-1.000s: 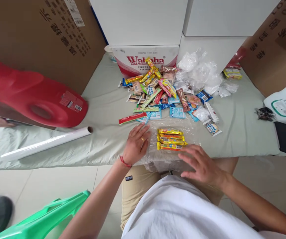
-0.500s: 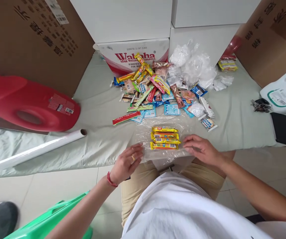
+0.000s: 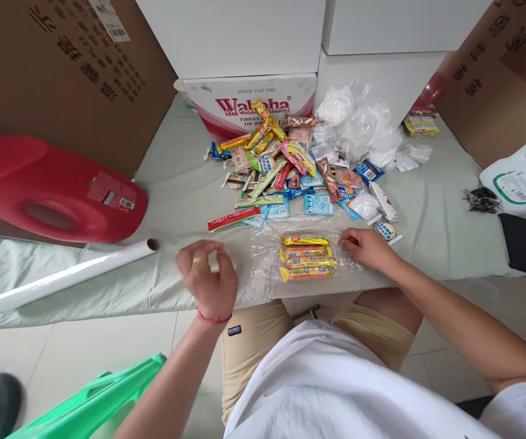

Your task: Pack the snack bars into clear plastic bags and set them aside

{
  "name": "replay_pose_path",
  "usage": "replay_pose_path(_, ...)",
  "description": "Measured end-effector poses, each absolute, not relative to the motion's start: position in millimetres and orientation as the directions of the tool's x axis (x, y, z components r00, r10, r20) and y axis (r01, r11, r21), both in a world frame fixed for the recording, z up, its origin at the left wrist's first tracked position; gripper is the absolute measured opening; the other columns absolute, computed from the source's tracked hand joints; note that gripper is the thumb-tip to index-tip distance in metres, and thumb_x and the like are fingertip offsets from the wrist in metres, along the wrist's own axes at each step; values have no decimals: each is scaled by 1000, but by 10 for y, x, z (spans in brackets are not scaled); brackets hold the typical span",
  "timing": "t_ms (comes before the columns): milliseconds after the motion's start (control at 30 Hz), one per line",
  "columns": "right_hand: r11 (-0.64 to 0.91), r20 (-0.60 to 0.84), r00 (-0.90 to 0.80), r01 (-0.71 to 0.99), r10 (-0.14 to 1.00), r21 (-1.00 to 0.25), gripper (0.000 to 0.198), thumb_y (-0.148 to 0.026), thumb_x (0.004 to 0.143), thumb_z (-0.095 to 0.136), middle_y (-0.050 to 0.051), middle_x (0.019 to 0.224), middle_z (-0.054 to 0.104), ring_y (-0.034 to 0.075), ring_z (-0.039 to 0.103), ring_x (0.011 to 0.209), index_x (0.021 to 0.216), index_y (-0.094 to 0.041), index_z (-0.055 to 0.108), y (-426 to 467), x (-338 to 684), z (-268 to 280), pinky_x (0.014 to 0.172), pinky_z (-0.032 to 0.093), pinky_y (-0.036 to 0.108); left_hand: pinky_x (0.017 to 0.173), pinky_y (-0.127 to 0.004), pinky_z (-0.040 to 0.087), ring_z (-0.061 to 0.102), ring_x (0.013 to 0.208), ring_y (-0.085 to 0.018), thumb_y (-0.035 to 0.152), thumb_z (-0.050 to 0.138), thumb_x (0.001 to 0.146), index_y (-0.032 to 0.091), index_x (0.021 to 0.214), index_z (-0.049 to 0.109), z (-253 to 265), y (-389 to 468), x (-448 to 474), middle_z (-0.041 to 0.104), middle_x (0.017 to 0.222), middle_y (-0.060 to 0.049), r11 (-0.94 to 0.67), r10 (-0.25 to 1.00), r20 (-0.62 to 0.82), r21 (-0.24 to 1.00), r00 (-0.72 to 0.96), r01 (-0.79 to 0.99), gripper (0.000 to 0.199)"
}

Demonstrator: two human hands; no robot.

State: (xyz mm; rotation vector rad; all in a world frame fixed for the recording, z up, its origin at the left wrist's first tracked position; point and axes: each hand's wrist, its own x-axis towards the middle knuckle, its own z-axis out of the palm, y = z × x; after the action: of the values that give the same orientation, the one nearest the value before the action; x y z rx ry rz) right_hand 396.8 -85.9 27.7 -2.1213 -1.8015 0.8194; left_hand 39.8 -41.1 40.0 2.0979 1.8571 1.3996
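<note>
Centrally in the head view, four yellow-wrapped bars [image 3: 309, 263] lie in a row on clear film [image 3: 265, 259] atop the bench [image 3: 171, 183]. Right of them, the right hand [image 3: 369, 249] narrows its fingers at the film; at centre left, the left hand [image 3: 208, 281] curls its fingers. Either grip is unclear.

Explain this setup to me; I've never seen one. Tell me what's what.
There is no machine here: a person works with a bare left hand and right hand. The one camera, worn on the head, looks forward and down. On the cloth-covered table, four yellow packets lie side by side on clear film. Behind them is a pile of wrapped snacks; a white roll lies to the left. The right hand is at the film's right edge, perhaps pinching it. The left hand, curled, is over the table left of the film; whether it holds anything is unclear.
</note>
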Motion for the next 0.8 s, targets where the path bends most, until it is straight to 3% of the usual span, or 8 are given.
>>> replay_pose_path(33, -212, -266, 81, 831, 961, -515, 29, -38, 93, 53, 2, 73, 70, 16, 55, 62, 94, -19, 75, -868, 3969, 273, 61, 32, 27, 96, -48, 54, 67, 104, -26, 16, 56, 91, 25, 100, 66, 461, -561, 433, 70, 101, -7, -410, 701, 711, 459, -49, 788, 16)
replay_pose_path(100, -211, -280, 74, 842, 957, -497, 28, -37, 94, 53, 2, 74, 72, 17, 57, 64, 96, -19, 75, -875, 3984, 281, 61, 33, 27, 92, -42, 56, 70, 101, -22, 13, 61, 90, 32, 106, 65, 543, -851, 558, 74, 98, -1, -736, 554, 774, 283, 307, 615, 25)
replay_pose_path(167, -185, -264, 67, 871, 962, -455, 28, -35, 95, 53, 4, 82, 74, 19, 60, 70, 100, -20, 76, -854, 4007, 326, 64, 37, 28, 99, -40, 54, 71, 113, -21, 15, 60, 92, 32, 124, 65, 534, -1041, 734, 79, 112, 0, -885, 441, 677, 215, 590, 414, 36)
replay_pose_path(233, -122, -170, 58, 912, 984, -392, 28, -33, 95, 54, 8, 96, 75, 23, 64, 82, 107, -20, 76, -784, 4017, 413, 72, 43, 31, 108, -41, 50, 67, 129, -22, 16, 55, 97, 29, 140, 61, 435, -1089, 905, 76, 131, -4, -886, 463, 536, 250, 706, 391, 45)
replay_pose_path(367, 129, 13, -132, 932, 991, -340, 30, -29, 98, 53, 12, 109, 73, 28, 63, 104, 114, -18, 75, -451, 3886, 603, 95, 45, 38, 115, -45, 46, 61, 139, -26, 19, 52, 102, 24, 146, 60, 151, -977, 1058, 70, 143, -8, -821, 571, 416, 269, 708, 504, 46)
replay_pose_path(533, 378, -24, -404, 874, 915, -305, 33, -28, 101, 54, 15, 114, 73, 30, 57, 110, 123, -14, 73, 140, 3491, 572, 100, 40, 40, 123, -43, 39, 61, 139, -24, 24, 60, 101, 26, 142, 64, -81, -1024, 1007, 70, 142, -6, -863, 486, 493, 140, 722, 486, 42)
replay_pose_path(667, 343, -164, -380, 914, 910, -215, 32, -31, 93, 68, 15, 108, 74, 30, 57, 106, 118, -13, 74, 442, 3253, 443, 93, 38, 37, 133, -47, 23, 54, 146, -24, 27, 56, 103, 30, 151, 56, -142, -1079, 1020, 63, 152, -4, -862, 492, 448, 134, 747, 488, 48)
replay_pose_path(800, 335, -211, -412, 886, 886, -321, 13, -24, 87, 69, 9, 98, 74, 25, 58, 97, 96, -15, 76, 536, 3243, 448, 94, 36, 34, 134, -56, 11, 48, 151, -28, 34, 52, 105, 26, 155, 52, -87, -967, 1116, 61, 154, -8, -786, 617, 382, 249, 688, 566, 50)
